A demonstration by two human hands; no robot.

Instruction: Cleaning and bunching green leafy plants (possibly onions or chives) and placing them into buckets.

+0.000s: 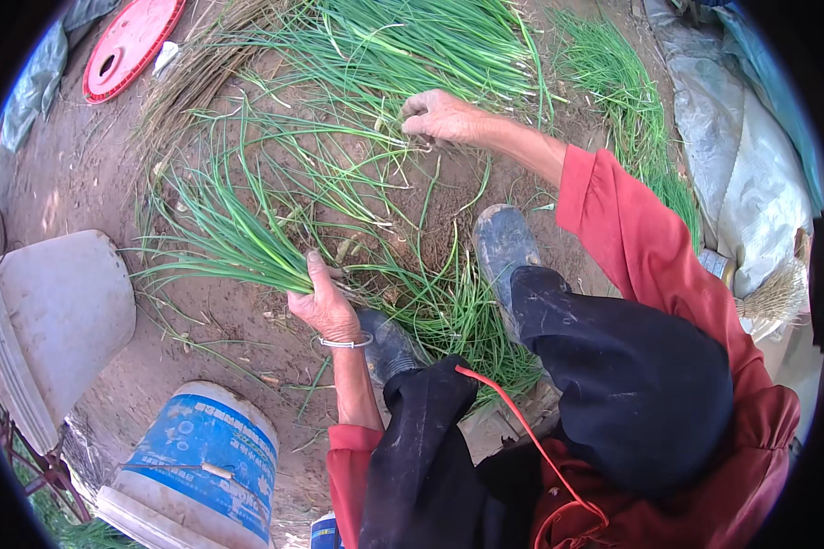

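Observation:
My left hand [328, 306], with a bracelet at the wrist, grips a bunch of green onions [233, 238] by the pale root end, the leaves fanning up and left. At upper middle, my right hand [435, 123] has curled fingers pinched at the pale end of a thin onion stalk [380, 137], just below a big pile of onions [421, 46]. Loose stalks [453, 320] lie on the soil between my dark boots [499, 242] and around them.
A pale tilted container [59, 320] and a blue-and-white bucket [197, 453] stand at left. A red disc [133, 46] lies upper left, beside dry straw [192, 78]. Plastic sheeting [732, 156] and another strip of onions [632, 119] lie along the right.

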